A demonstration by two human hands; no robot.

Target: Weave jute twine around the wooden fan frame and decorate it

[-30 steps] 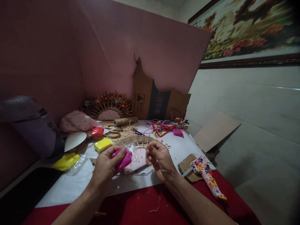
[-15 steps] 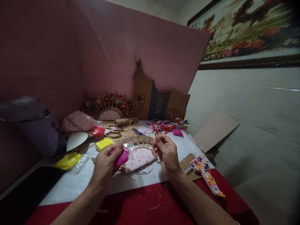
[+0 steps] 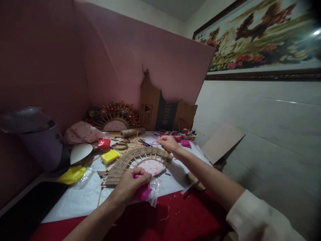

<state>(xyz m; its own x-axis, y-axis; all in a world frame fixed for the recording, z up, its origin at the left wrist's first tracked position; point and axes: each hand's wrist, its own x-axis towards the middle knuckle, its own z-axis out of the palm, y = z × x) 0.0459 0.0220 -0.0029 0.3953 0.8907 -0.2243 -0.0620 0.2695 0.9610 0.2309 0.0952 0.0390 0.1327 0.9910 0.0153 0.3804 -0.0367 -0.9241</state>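
Observation:
My left hand [image 3: 131, 184] is closed on a pink clay lump in a clear plastic bag [image 3: 145, 193], low over the front of the white sheet [image 3: 75, 201]. My right hand [image 3: 168, 144] reaches far forward, fingers pinched at the top right rim of a half-round woven fan frame [image 3: 125, 162] with wooden spokes and a pink dotted centre [image 3: 151, 166]. What the pinch holds is too small to see. Just beyond that hand lies a heap of coloured pipe cleaners [image 3: 179, 134].
Yellow clay packs [image 3: 110, 156] [image 3: 71, 174] and a red one [image 3: 103, 143] lie at the left, by a white disc [image 3: 80, 152] and a purple container [image 3: 41, 142]. A finished beaded fan [image 3: 115, 115], a twine spool [image 3: 129, 132] and cardboard [image 3: 163, 112] stand at the back. Red cloth [image 3: 155, 224] covers the front.
My right hand left the spot beside the bag and stretched forward to the frame's far rim. My left hand dropped toward me with the pink clay bag. The view tilted, hiding the flowered glue gun.

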